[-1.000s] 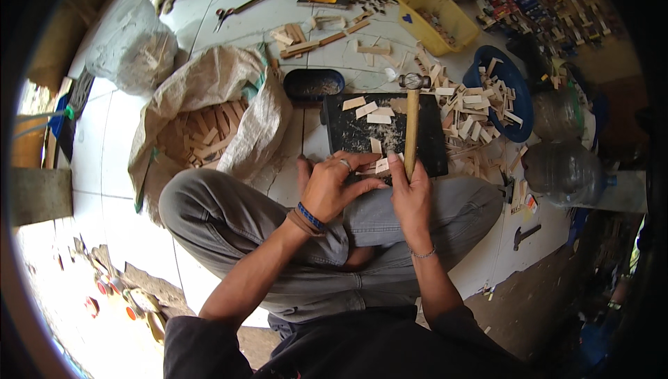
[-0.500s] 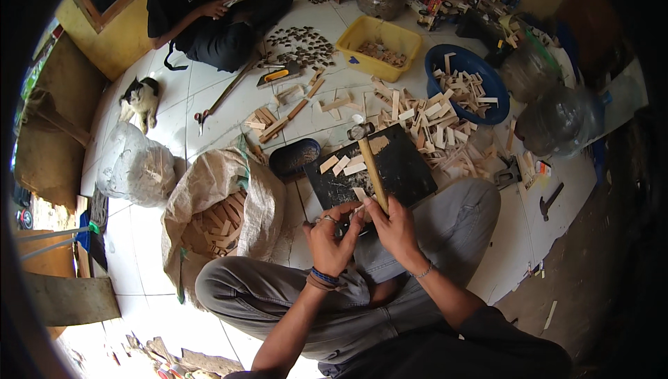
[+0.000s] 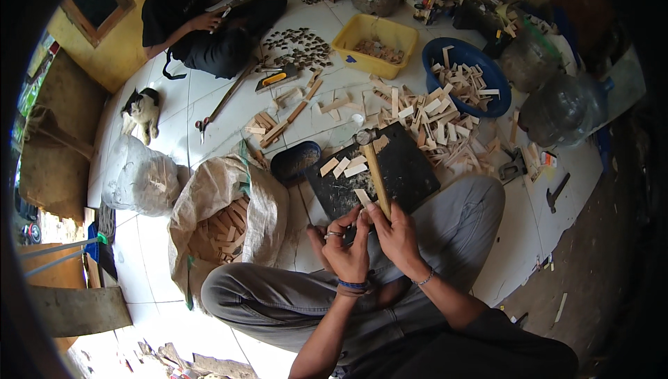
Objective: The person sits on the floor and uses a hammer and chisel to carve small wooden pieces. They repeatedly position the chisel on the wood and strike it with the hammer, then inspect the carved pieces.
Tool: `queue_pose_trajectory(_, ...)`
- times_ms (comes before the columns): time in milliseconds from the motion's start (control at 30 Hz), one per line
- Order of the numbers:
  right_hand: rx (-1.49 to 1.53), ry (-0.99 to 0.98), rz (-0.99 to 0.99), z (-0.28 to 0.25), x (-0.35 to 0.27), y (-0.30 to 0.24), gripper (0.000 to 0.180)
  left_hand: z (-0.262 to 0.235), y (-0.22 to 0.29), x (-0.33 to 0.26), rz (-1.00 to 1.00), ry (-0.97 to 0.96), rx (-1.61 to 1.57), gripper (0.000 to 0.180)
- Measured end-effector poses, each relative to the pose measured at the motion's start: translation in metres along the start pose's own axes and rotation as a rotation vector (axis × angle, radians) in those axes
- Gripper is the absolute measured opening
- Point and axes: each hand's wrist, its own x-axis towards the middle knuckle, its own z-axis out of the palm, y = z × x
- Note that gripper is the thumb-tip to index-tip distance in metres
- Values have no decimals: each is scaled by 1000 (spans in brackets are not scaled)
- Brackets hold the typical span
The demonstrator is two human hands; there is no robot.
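My right hand (image 3: 398, 234) is closed round the wooden handle of a hammer (image 3: 376, 170), whose metal head points away from me over a black board (image 3: 410, 170). A small pale wood piece (image 3: 362, 198) juts up beside the handle, its lower end at my right thumb. Close by on the left, my left hand (image 3: 348, 250) has its fingers curled and pinched together near that piece's lower end; what they hold, if anything, is too small to make out. Three slant-cut wood pieces (image 3: 341, 167) lie on the board amid wood crumbs.
An open sack (image 3: 268, 222) of wood pieces stands left, behind a dark oval tray (image 3: 278, 163). Loose wood pieces (image 3: 435, 128) heap beside a blue basin (image 3: 497, 107). Farther off are a yellow tub (image 3: 341, 48), a cat (image 3: 145, 111) and a seated person (image 3: 209, 38). Another hammer (image 3: 554, 191) lies right.
My left hand has shifted a little to the right and down, drawing back from the wood piece. The piece now sits closer against my right thumb. The whole view has turned slightly.
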Motion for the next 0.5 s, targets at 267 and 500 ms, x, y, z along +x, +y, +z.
queue_pose_trajectory(267,-71,-66,98,5,-8,-4,28,4,-19,-4,-49,108,-275,11)
queue_pose_trajectory(500,127,-23,-30,7,-9,-1,35,-2,-18,-5,31,62,-165,8)
